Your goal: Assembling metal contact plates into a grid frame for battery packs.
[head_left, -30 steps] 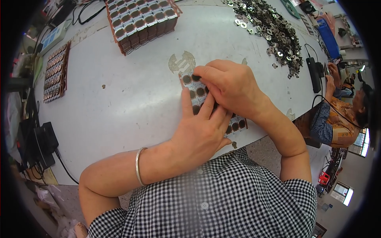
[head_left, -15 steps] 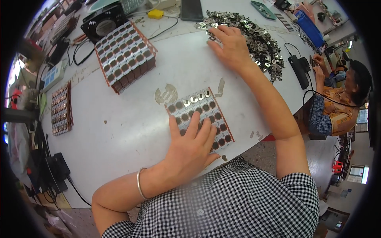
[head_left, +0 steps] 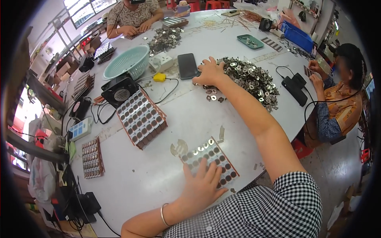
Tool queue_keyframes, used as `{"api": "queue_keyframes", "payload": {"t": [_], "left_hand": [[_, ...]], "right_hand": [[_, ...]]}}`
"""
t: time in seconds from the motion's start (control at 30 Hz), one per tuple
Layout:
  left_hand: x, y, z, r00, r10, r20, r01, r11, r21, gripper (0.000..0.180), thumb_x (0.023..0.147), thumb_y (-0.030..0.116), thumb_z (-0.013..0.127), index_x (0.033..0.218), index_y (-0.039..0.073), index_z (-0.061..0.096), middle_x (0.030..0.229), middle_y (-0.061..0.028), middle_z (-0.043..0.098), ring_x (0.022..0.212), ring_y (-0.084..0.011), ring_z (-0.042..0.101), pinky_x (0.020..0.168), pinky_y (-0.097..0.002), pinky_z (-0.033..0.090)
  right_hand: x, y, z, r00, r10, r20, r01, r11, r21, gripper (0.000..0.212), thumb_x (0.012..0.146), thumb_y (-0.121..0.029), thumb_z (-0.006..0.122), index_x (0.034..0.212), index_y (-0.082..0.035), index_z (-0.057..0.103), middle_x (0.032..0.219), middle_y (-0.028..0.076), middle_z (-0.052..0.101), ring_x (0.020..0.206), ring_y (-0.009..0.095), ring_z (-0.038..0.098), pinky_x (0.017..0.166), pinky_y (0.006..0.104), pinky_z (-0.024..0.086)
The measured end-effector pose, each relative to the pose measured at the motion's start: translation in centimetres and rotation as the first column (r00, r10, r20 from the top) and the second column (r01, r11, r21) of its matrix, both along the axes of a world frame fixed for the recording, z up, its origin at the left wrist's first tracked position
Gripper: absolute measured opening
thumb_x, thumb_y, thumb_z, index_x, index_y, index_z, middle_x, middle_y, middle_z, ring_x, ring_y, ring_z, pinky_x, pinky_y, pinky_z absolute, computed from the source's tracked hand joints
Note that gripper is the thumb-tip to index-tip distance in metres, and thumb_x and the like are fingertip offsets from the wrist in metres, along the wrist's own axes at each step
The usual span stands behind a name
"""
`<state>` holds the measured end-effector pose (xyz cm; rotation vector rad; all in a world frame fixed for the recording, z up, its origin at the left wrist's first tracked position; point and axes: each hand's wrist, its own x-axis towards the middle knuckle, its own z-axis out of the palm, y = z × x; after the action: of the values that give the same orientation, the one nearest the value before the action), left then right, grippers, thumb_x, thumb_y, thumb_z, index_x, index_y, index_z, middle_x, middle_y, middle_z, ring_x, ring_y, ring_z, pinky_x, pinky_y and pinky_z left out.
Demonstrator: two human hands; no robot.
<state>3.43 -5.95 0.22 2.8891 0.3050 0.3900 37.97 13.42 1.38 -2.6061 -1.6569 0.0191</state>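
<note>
My left hand (head_left: 200, 184) lies with fingers spread on a flat panel (head_left: 227, 163) of round dark pads set in a grid. Several shiny metal discs sit along the panel's far row; my fingers cover part of its middle. My right arm reaches far forward. At the left edge of a heap of small metal discs (head_left: 254, 85), my right hand (head_left: 210, 73) has its fingers apart and bent, close beside a dark phone (head_left: 187, 66). Nothing shows in its fingers, though their undersides are hidden.
A stack of similar panels (head_left: 141, 117) leans by a black fan (head_left: 120, 92) on the left. Beyond are a green basket (head_left: 129, 63) and a yellow connector (head_left: 159, 77). A smaller panel stack (head_left: 92, 158) lies far left. Two other people work at the table, across and at right.
My view has tilted up, showing more of the far table. My right hand has shifted leftward along the heap toward the phone, its fingers more spread. The left hand stays on the panel.
</note>
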Motion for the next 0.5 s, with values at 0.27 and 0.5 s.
{"api": "queue_keyframes", "payload": {"t": [0.27,0.5], "left_hand": [[-0.1,0.5,0.3,0.999,-0.019,-0.032,0.017,0.999,-0.049,0.067,0.086,0.053,0.071,0.129,0.002,0.065,0.136,-0.0151,0.058,0.133,-0.039,0.048,0.095,-0.0765,0.033],[0.2,0.5,-0.1,0.999,-0.013,0.034,0.015,0.999,-0.046,0.072,0.072,0.048,0.084,0.127,0.006,0.064,0.134,-0.0135,0.057,0.131,-0.0369,0.05,0.093,-0.0731,0.035]], "right_hand": [[-1.6,1.4,-3.0,0.995,-0.063,-0.074,0.075,0.983,0.166,0.058,0.082,-0.05,0.062,0.122,-0.008,0.068,0.136,0.01,0.06,0.138,0.028,0.045,0.112,0.067,0.026],[-0.8,-5.4,-4.2,0.95,0.304,0.073,-0.303,0.84,0.45,0.015,0.084,-0.026,0.068,0.079,-0.012,0.063,0.093,0.005,0.066,0.102,0.028,0.061,0.092,0.0482,0.04]]}}
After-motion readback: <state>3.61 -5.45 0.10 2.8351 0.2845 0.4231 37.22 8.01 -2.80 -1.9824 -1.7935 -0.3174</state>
